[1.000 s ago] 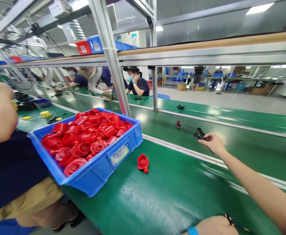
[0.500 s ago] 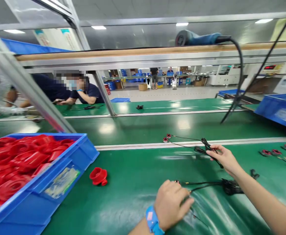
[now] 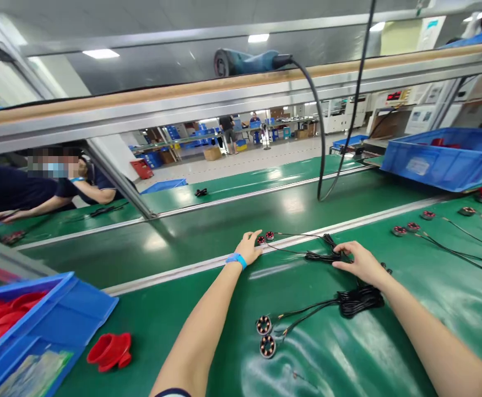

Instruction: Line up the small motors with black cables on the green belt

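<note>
One big green bench top [image 3: 207, 309] eats up most of the view, with a silver rail [image 3: 174, 273] along its far edge and a green belt [image 3: 232, 215] running past that. Next down in size, a blue bin [image 3: 443, 160] sits at the back right, and a second blue bin [image 3: 63, 314] pokes in at the lower left with red caps [image 3: 1, 320] piled inside. A co-worker [image 3: 26, 184] leans on the far side of the line, upper left. A teal power tool [image 3: 244, 62] lies up on the shelf rail, its black cord hanging down. Both of the person's arms reach forward. The left hand [image 3: 249, 248] is stretched out with its fingers loose and apart, fingertips right at the two little round coils [image 3: 261, 240] on the end of the far wire harness [image 3: 323, 255], which lies along the silver rail. The right hand [image 3: 358, 263] lies palm down on the black bundled end of that same harness. Honestly, I can't tell if it's actually pinching the bundle or just lying on it. A near wire harness [image 3: 358, 300] lies between the two forearms, touched by neither hand. More harnesses [image 3: 406, 229] are spread out to the right. A loose red cap [image 3: 110, 350] lies just beside the lower-left bin. Smallest bit: a blue wristband [image 3: 236, 259] on the left wrist.
</note>
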`<state>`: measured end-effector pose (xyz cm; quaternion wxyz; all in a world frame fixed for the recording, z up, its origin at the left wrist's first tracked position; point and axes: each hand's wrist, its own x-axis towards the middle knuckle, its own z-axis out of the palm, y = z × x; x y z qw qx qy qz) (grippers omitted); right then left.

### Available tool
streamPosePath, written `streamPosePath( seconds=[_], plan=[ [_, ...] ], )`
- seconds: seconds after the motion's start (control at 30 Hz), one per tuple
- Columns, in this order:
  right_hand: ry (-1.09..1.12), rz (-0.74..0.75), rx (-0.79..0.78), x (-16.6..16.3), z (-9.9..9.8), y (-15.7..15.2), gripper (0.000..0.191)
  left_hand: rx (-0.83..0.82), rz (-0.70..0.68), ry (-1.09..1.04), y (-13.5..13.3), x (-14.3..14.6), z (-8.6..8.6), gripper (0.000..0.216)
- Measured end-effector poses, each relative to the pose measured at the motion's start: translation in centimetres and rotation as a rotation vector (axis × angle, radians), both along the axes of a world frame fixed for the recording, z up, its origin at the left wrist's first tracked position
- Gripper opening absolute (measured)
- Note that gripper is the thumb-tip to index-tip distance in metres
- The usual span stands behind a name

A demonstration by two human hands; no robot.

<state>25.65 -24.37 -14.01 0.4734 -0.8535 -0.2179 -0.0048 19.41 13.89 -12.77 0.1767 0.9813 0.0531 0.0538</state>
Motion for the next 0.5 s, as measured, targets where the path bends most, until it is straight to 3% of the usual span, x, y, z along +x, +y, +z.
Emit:
streamPosePath(
  seconds=[0.13, 0.23, 0.4, 0.5],
  plan=[
    [-0.188, 0.039, -0.281, -0.5, -0.4, 0.6, 0.044, 0.088, -0.168, 0.122, -0.3, 3.5, 1.0, 0.04],
    [-0.184, 0.037, -0.374, -1.1, -0.1, 1.6, 0.031, 0.161, -0.248, 0.2, -0.9, 5.3, 2.0, 0.036],
    [-0.147, -0.021, -0.504, -1.0, 1.5, 1.5, 0.021, 0.302, -0.284, 0.262, -1.9, 7.4, 4.0, 0.028],
    [-0.11, -0.069, -0.588, -0.6, 2.7, 0.2, 0.022, 0.369, -0.287, 0.257, -2.3, 6.9, 4.9, 0.026]
  ],
)
